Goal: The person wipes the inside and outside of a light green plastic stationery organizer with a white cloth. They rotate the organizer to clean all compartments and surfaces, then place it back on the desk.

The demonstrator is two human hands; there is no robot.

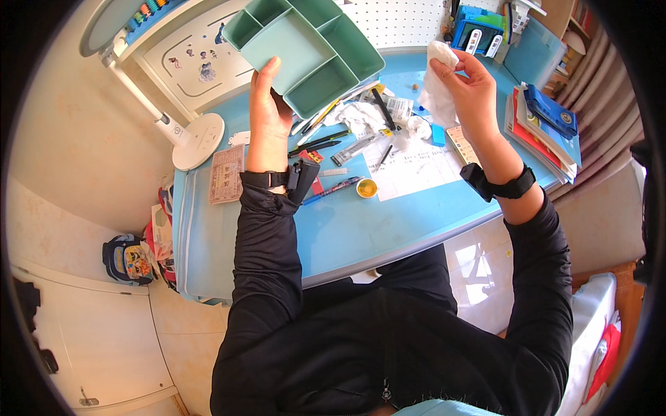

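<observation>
My left hand [270,106] grips the near left edge of a green plastic organizer tray [291,49] with several compartments, held up above the desk and tilted. The compartments that show hold nothing. To its right my right hand [465,86] pinches a crumpled white tissue [439,78] between thumb and fingers. Under the two hands, pens and pencils, crumpled tissues [359,117], a black marker [383,109], a blue eraser [437,135], clear packaging [359,148] and a written paper sheet [411,174] lie in a loose heap on the blue desk [354,234].
A white desk lamp [197,140] stands at the left, beside a pinkish booklet [227,174]. A small round yellow container [367,188] sits near a blue pen [333,190]. Stacked books and folders [543,135] lie at the right. A blue toy-like box [476,34] stands at the back.
</observation>
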